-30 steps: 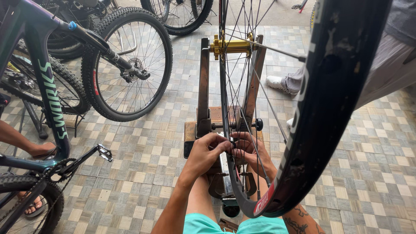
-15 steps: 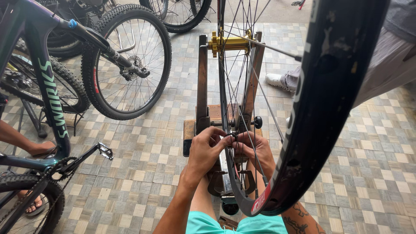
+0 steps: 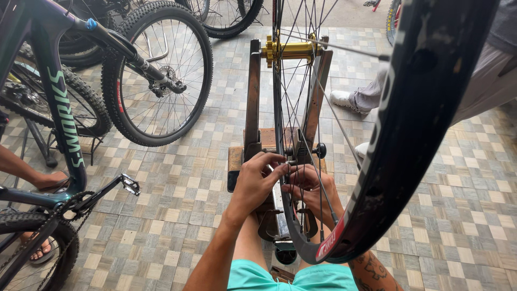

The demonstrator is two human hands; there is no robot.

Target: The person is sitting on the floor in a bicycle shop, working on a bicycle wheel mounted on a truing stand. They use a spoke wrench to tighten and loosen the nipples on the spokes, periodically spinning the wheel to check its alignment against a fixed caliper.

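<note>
Checkered tile floor (image 3: 177,215), bikes at 10 o'clock. Spoked wheel (image 3: 301,161) upright in truing stand (image 3: 253,108), centre frame. Left hand (image 3: 257,183), right hand (image 3: 312,191): fingers pinched on spokes near rim at 6 o'clock. Judged light, stiff; spokes thin, bendable; hold by rim.

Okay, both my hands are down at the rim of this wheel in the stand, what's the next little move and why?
Probably a small turn at the spoke end: your left hand pinches at the rim of the wheel in the truing stand, while your right hand braces the spokes alongside it.
</note>
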